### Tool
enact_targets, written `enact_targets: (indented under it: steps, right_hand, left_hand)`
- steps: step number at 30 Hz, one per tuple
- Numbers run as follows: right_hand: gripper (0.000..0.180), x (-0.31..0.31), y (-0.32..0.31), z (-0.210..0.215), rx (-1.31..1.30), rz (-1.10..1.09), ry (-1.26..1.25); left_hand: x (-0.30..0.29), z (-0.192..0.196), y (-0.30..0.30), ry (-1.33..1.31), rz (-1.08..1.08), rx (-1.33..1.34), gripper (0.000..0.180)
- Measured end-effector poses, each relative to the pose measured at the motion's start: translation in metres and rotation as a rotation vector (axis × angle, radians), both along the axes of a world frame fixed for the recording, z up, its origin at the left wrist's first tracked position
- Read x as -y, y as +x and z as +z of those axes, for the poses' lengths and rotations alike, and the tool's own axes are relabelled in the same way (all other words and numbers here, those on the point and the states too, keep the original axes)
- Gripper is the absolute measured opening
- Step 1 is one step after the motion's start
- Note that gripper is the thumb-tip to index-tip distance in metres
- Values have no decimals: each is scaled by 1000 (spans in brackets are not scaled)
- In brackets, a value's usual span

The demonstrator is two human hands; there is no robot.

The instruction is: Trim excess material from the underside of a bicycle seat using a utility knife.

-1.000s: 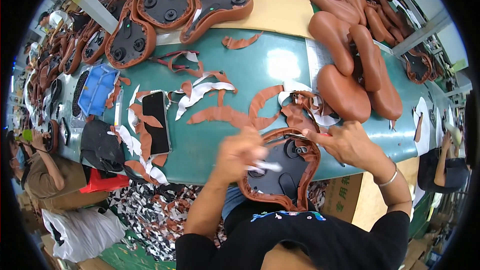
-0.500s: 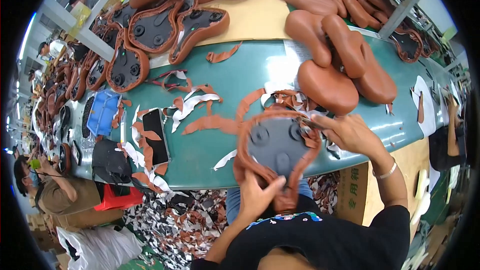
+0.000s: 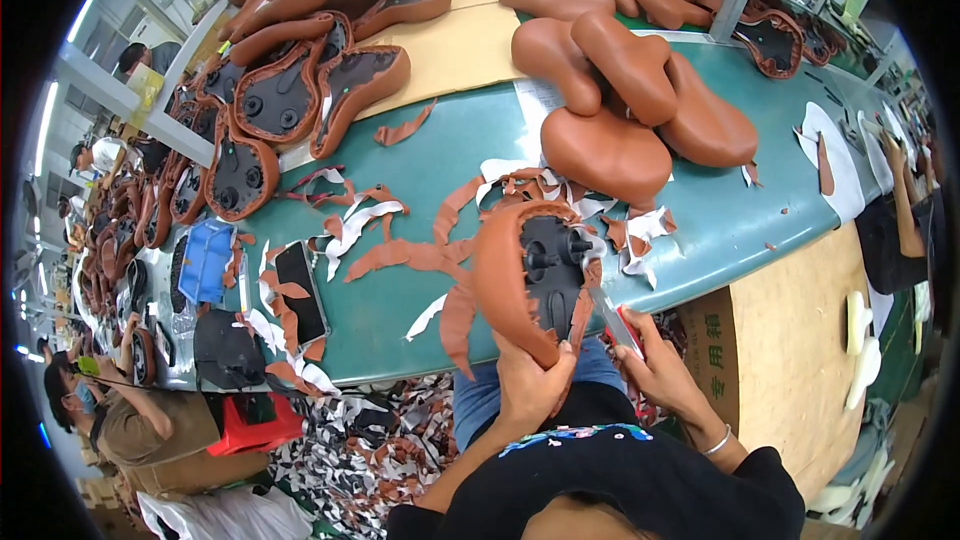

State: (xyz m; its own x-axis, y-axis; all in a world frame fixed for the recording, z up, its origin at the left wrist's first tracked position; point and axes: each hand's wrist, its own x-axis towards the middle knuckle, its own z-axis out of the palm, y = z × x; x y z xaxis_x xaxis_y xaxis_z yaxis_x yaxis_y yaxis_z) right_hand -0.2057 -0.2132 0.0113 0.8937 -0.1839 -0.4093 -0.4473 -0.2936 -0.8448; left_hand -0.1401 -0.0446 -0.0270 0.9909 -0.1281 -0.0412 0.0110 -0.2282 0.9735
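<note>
I see the brown seat [image 3: 532,285] held up at the near edge of the green table [image 3: 385,325], partly over the person's lap. Half a second ago its black underside faced me almost flat. Now it is tipped, so the smooth brown side shows on the left and the black underside looks to the right. Its long way runs from the person's tummy out toward the table. The wide end points away and a bit left, and the thin end points back at the person.

The left hand [image 3: 535,375] is wrapped around the thin end, gripping it. The right hand [image 3: 660,360] is closed around a red-handled knife [image 3: 614,324]. It was up by the wide end before; now it is lower down, with the blade by the seat's right rim. I cannot tell if they touch.

Past the seat lie brown and white scraps [image 3: 405,258], and farther off a pile of brown seats [image 3: 608,162].
</note>
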Motion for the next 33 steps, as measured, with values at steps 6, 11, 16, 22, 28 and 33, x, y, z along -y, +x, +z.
enact_targets:
  steps: [6, 11, 16, 22, 28, 33]
  right_hand:
    - [71, -2, 79, -16, 714, -15, -396]
    - [45, 26, 115, -14, 714, 94, -453]
    - [24, 100, 114, 27, 660, -352, -438]
    - [34, 21, 178, 42, 688, -30, -401]
    - [35, 3, 361, 106, 923, 32, 17]
    - [24, 53, 569, 28, 747, -304, 460]
  left_hand:
    - [-45, 12, 6, 44, -26, -60, 48]
    - [-116, 20, 35, -73, -259, -215, 65]
    - [-164, 44, 99, -108, -306, -450, 51]
    - [-163, 119, 286, -892, -38, 230, 60]
    - [-36, 6, 299, -311, -373, -69, 35]
    - [4, -66, 281, -36, -265, 183, 25]
